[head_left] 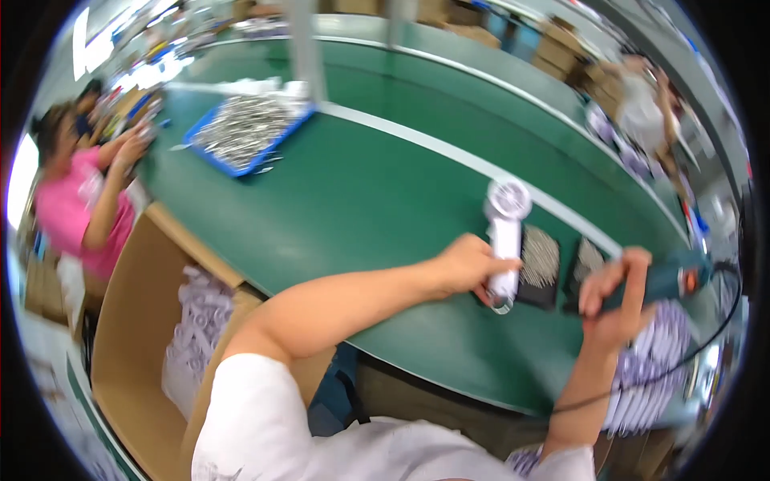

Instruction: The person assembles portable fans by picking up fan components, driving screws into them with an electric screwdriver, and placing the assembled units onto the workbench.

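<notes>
My left hand (469, 267) is closed round the handle of a small white and lilac handheld fan (505, 228), its round head pointing away from me over the green table. On the right, my right hand (613, 293) grips a dark teal electric screwdriver (670, 279) with an orange-red spot and a black cable. Its tip is hidden behind my fingers. Between my hands lie a black tray of small screws (540, 260) and, partly covered by the right hand, a second black tray (588, 260) of small metal pieces.
A blue tray (301, 120) heaped with metal parts sits far left on the table. At my left stands a cardboard box (132, 353) with lilac parts (200, 321). Stacked lilac-white pieces (654, 369) lie beside my right forearm. The black cable (706, 341) loops there. Co-workers sit left and far right.
</notes>
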Demonstrator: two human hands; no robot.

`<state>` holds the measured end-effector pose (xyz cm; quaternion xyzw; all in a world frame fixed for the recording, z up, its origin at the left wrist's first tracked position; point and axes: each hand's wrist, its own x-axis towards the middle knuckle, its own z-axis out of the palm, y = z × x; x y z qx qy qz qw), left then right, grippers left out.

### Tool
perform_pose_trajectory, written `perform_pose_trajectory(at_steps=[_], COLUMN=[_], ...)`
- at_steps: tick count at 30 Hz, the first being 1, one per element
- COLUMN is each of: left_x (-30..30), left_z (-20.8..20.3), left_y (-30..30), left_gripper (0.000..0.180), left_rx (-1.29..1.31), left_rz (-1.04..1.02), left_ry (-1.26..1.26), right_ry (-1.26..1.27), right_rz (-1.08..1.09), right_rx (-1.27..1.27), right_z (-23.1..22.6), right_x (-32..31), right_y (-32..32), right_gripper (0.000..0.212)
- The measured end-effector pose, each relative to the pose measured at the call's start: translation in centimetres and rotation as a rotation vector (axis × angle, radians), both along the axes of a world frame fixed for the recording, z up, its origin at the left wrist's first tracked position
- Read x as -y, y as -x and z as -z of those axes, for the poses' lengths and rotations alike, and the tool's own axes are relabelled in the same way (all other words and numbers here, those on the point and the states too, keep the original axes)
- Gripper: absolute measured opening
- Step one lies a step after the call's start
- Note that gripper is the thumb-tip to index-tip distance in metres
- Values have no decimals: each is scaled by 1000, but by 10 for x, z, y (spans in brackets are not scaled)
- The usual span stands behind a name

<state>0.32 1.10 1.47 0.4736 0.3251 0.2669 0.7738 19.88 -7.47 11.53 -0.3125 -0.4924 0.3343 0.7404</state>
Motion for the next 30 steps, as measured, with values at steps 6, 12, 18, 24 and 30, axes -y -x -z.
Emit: perform_pose_trajectory(at_steps=[6, 12, 18, 24, 30], left_x=[8, 8, 5, 7, 9], left_z=[-1, -5, -9, -8, -9], left_y=[30, 18, 18, 18, 19], left_gripper=[42, 35, 39, 39, 36], left_rx=[-82, -187, -190, -209, -208], left_rz=[-43, -19, -15, -5, -9], left_ry=[33, 13, 33, 12, -4], right_ry=[-157, -116, -134, -85, -116], right_rz=[19, 284, 228, 159, 130], right_rx=[-105, 10, 22, 2, 54], right_z=[27, 28, 47, 61, 63], right_x=[-29, -27, -39, -42, -46], right_y=[-1, -30, -27, -9, 4], right_gripper=[12, 28, 34, 35, 35])
